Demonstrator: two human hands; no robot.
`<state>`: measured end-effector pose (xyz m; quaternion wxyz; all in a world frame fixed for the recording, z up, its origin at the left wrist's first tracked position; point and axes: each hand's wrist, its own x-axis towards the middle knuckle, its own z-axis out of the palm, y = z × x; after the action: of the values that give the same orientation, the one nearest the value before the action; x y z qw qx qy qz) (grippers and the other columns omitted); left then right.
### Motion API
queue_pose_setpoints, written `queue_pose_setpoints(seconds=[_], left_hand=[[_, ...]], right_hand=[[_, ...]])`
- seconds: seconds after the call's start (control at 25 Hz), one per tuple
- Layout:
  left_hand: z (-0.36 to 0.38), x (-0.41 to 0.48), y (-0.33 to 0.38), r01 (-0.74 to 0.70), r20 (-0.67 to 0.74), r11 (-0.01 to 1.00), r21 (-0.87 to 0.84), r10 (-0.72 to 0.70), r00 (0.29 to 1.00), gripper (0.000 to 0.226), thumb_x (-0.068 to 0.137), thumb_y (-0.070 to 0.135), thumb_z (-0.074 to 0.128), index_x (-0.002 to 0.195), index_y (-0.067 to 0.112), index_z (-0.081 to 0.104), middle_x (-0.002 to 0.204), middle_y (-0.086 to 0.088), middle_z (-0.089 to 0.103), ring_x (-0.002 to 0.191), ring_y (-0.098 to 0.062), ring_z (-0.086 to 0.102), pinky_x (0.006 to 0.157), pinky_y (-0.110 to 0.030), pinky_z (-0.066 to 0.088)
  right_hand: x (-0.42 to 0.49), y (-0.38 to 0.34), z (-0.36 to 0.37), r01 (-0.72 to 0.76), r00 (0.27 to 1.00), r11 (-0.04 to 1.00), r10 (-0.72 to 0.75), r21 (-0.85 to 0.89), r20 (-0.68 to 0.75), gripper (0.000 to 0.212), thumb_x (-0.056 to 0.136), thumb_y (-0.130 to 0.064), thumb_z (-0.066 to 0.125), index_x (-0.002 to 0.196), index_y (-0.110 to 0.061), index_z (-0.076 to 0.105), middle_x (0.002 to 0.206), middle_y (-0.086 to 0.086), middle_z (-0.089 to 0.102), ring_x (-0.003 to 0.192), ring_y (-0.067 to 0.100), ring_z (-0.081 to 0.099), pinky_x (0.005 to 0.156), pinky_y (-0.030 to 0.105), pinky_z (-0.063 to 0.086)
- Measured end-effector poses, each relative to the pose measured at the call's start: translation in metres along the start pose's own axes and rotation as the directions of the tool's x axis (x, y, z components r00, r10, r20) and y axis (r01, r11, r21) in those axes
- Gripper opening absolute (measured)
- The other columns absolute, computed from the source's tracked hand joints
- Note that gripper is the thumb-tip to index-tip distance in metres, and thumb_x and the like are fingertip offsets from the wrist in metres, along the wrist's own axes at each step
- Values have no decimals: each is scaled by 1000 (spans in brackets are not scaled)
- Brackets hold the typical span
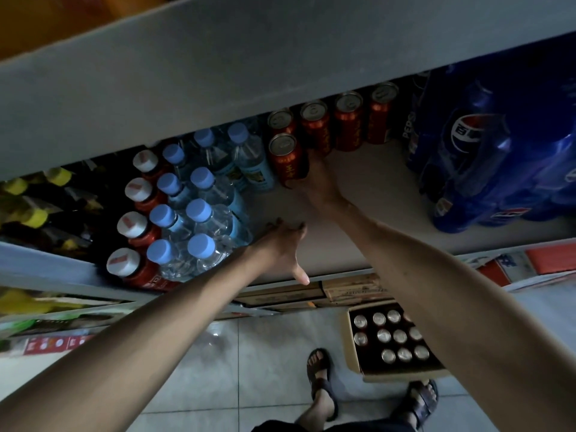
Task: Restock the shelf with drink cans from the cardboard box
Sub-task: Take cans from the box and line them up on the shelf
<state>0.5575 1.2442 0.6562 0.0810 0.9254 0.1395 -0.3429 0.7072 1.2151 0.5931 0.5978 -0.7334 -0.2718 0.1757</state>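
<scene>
A red drink can [288, 159] is seen upright on the pale shelf [367, 194], at the front of the red-can group and just beside the blue-labelled bottles on its left. It is clasped by the right hand [318, 179], which is reached in from the can's right side; the fingers are curled around the lower half of the body, with dark fingertips visible under the can's near edge, so the silver top and upper label are left uncovered. Whether the base is fully set down cannot be told. Behind it a row of four more red cans [335, 123] is lined up along the back, under the grey shelf above [218, 67]. The left hand [283, 247] is laid palm-down on the bare shelf nearer the front edge — fingers spread, thumb hanging over the lip, nothing held. To the left, clear bottles with blue caps [193, 207] are packed together, with white-capped red bottles [134, 226] beyond them. On the right, a shrink-wrapped pack of blue Pepsi bottles [486, 157] is stood on the shelf. Below, on the tiled floor [243, 369], the open cardboard box [353, 347] is set by the sandalled feet [321, 381] — silver can tops showing in rows inside, partly hidden by the right forearm.
</scene>
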Motion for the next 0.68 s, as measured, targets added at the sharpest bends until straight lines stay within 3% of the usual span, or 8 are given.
queue_pose_setpoints(seconds=[0.4, 0.68], left_hand=[[1, 0, -1, -18, -17, 1000, 13, 18, 1000, 125, 62, 56, 82, 155, 10, 12, 149, -26, 34, 139, -44, 26, 113, -43, 28], [0, 0, 1, -29, -14, 999, 22, 29, 999, 124, 63, 55, 82, 154, 8, 12, 148, -29, 35, 139, -46, 25, 114, -47, 28]], right_hand=[[0, 1, 3, 69, 997, 997, -69, 18, -23, 68, 70, -7, 86, 129, 1, 54, 133, 18, 58, 126, 29, 53, 103, 46, 44], [3, 0, 4, 24, 1000, 997, -24, 74, 4, 77, 70, -17, 85, 136, -1, 48, 141, 17, 52, 132, 29, 48, 108, 45, 41]])
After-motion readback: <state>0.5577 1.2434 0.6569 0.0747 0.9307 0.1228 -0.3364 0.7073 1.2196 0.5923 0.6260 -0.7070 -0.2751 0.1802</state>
